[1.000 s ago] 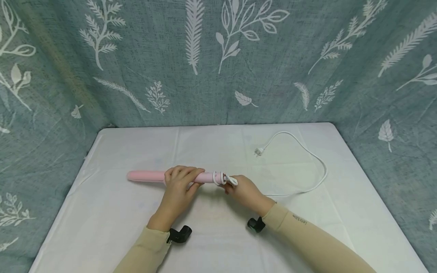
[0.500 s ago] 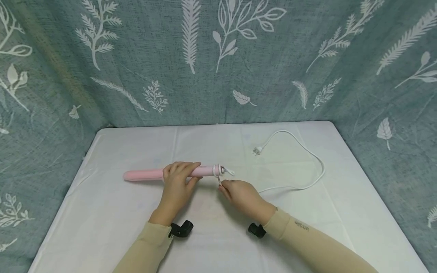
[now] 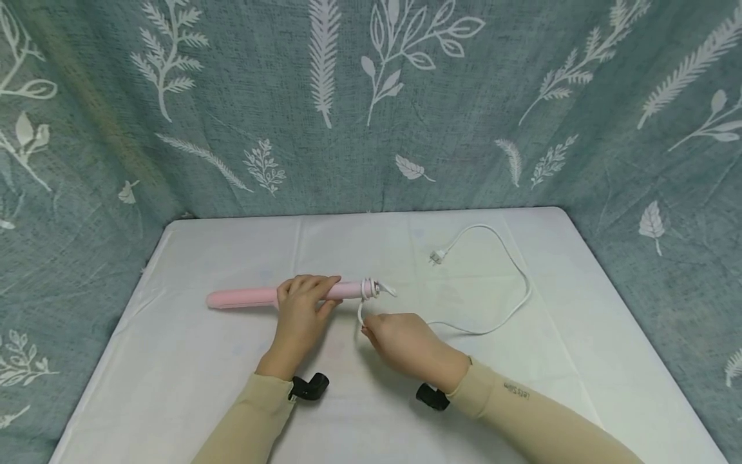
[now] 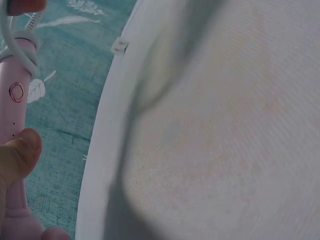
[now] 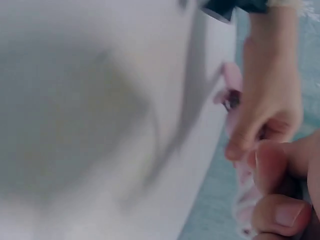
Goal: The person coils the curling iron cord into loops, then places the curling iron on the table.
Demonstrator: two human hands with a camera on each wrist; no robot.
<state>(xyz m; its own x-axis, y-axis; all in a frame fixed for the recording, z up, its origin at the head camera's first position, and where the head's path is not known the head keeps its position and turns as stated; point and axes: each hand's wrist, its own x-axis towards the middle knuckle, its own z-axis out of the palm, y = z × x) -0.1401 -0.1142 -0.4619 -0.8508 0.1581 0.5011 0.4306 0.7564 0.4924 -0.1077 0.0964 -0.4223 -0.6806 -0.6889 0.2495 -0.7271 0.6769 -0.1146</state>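
A pink curling iron lies crosswise in the head view, its barrel pointing left. My left hand grips it round the handle. The left wrist view shows the thumb on the pink handle, below a round button. White power cord is wound round the handle's right end. Just below that end, my right hand pinches the cord between thumb and fingers. The right wrist view has those fingertips near my left hand; the cord is hard to make out there.
A loose stretch of cord curves over the right side of the white-covered table, ending in a two-pin plug. A leaf-patterned green curtain borders the table at the back and sides. Black cameras sit on both wrists.
My right hand has moved from the handle's right end down and left, drawing cord round the handle. The loose cord at right has been pulled inward. My left hand keeps its grip.
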